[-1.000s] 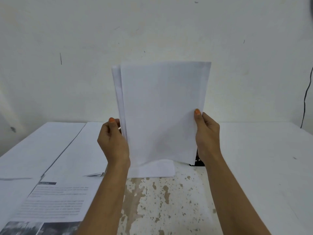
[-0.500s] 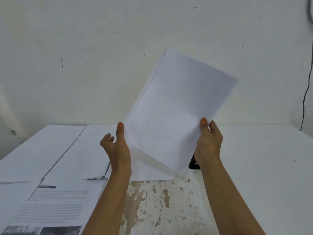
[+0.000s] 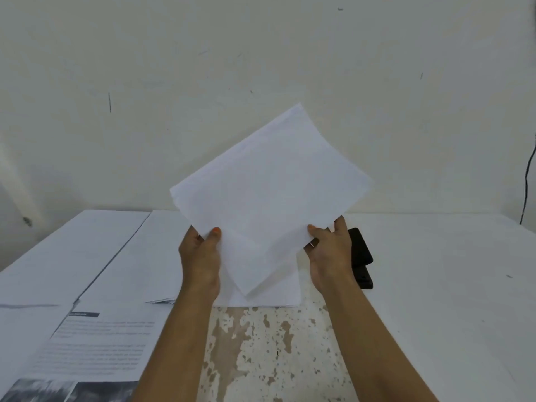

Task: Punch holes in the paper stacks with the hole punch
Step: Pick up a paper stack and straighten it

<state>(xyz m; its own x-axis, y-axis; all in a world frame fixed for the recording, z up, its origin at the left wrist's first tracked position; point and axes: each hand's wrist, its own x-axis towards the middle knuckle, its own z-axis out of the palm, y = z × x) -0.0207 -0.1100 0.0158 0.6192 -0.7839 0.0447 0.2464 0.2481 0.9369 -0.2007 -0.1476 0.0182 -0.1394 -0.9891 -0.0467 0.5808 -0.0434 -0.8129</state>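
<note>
Head view shows you holding a thin stack of white paper sheets (image 3: pixel 272 192) tilted cornerwise above the counter (image 3: pixel 435 285). Your left hand (image 3: pixel 200 256) pinches its edge at 8 o'clock; your right hand (image 3: pixel 330 256) grips at 4 o'clock. A black hole punch (image 3: pixel 361 256) sits just behind your right hand.

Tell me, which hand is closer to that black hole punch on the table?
Right. The right hand is directly in front of the hole punch, partly covering it. The left hand grips the paper stack's opposite edge, well away.
</note>
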